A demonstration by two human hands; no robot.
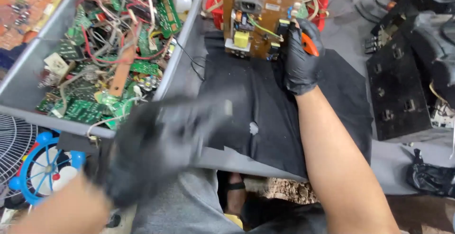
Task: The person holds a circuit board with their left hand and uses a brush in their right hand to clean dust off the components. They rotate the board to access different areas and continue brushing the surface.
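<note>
My right hand [299, 61], in a black glove, grips the right edge of a brown circuit board [251, 25] with a yellow part and a black socket on it. An orange-handled tool [309, 44] sits under the same fingers. The board stands tilted above a black cloth [279, 115] laid over my lap. My left hand [156, 148], also gloved in black, is blurred by motion near the front edge of the grey bin [182, 58]. Whether it holds anything cannot be told.
The grey bin at left is full of green circuit boards [85, 106] and loose wires. A red basket [322, 2] with more parts stands behind the brown board. Black metal pieces [398, 87] lie at right. A fan guard [14, 144] and a blue toy [45, 165] sit low left.
</note>
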